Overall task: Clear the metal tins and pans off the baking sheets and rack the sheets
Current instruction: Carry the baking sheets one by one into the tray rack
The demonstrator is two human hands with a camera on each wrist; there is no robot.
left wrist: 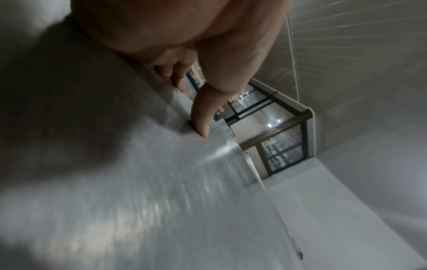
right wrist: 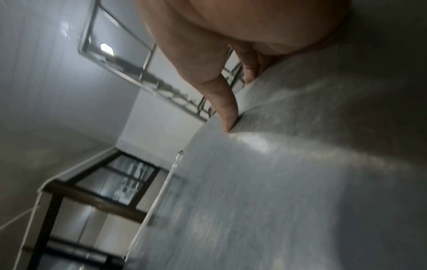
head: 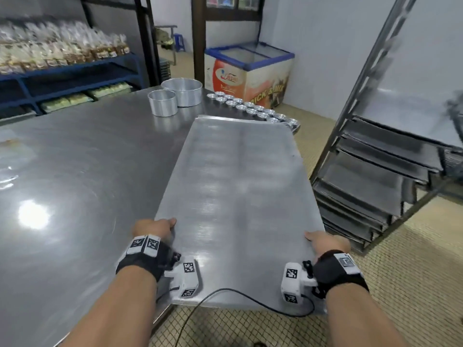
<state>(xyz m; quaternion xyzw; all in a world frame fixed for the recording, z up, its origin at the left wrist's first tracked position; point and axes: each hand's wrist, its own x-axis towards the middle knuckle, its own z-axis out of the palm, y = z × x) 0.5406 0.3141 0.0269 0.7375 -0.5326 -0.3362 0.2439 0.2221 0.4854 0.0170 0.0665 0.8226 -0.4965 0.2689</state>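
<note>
Two forearms with black wrist straps reached forward from the bottom of the head view. Left hand (head: pixel 152 226) and right hand (head: pixel 327 242) each gripped a long side of a bare baking sheet (head: pixel 233 196), thumbs pressed flat on top, fingers curled under the edge. That sheet hung partly over the near right edge of a steel table (head: pixel 75 171), and nothing sat on it. Farther back on the table stood two round pans (head: pixel 175 97) and rows of small metal tins (head: pixel 253 108), all clear of the sheet. To the right, a metal rack (head: pixel 370 186) already held several dark sheets. Clearing looked finished for this sheet; sliding it into the rack remained.
</note>
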